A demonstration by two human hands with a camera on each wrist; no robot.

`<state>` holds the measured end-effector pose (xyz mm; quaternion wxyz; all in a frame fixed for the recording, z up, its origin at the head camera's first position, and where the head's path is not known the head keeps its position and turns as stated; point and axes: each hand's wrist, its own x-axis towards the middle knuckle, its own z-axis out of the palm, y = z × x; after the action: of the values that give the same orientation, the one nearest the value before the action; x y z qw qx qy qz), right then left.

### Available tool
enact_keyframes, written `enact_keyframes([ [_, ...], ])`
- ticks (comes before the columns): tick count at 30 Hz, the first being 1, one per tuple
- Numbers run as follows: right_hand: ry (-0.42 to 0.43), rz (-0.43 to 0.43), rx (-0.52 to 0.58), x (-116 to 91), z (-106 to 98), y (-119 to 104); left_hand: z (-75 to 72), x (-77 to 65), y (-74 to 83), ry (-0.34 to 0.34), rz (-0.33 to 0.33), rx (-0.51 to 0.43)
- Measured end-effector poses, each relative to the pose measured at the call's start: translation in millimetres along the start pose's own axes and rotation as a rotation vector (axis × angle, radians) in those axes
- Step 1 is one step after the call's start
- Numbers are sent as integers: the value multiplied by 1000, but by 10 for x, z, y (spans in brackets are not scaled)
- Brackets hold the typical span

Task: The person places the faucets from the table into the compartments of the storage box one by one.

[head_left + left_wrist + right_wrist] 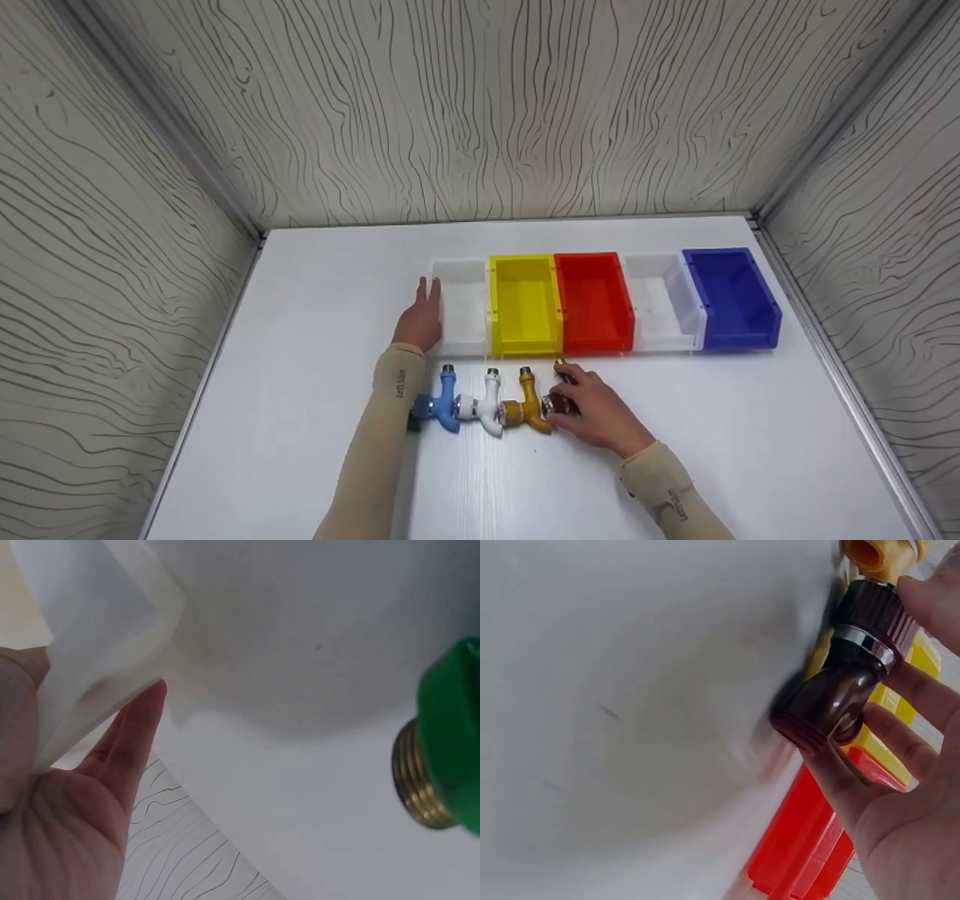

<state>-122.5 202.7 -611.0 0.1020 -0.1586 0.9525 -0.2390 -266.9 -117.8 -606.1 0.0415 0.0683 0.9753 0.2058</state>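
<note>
My left hand lies along the outer left side of the leftmost translucent white bin, fingers straight against its wall. Close up in the left wrist view, a corner of that bin sits between thumb and fingers. My right hand grips a dark brown tap, thumb at its ribbed knob and fingers around its body. To its left, a mustard-yellow tap, a white tap and a blue tap lie in a row. A green tap is mostly hidden under my left forearm.
Right of the leftmost bin, a yellow bin, red bin, second white bin and blue bin stand side by side. The white table is enclosed by wood-patterned panels behind and at both sides.
</note>
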Motion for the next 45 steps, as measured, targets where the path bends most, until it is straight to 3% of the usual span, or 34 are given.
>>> enact_keyframes([
  [8, 1, -45, -17, 4, -64, 14, -22, -6, 51, -33, -48, 17],
  [19, 79, -27, 34, -27, -457, 94, 5, -1, 28, -43, -37, -7],
  [26, 182, -31, 39, 2, -685, 210, -10, -1, -8, -27, -39, 17],
  [32, 292, -30, 38, 32, -983, 454, -17, 2, 14, -28, -17, 8],
  [39, 428, 20, 47, 105, -1297, 756, 4, 21, 10, -37, -43, 7],
  [45, 517, 168, 50, 148, -1480, 949, 17, 20, 0, -38, -54, -13],
])
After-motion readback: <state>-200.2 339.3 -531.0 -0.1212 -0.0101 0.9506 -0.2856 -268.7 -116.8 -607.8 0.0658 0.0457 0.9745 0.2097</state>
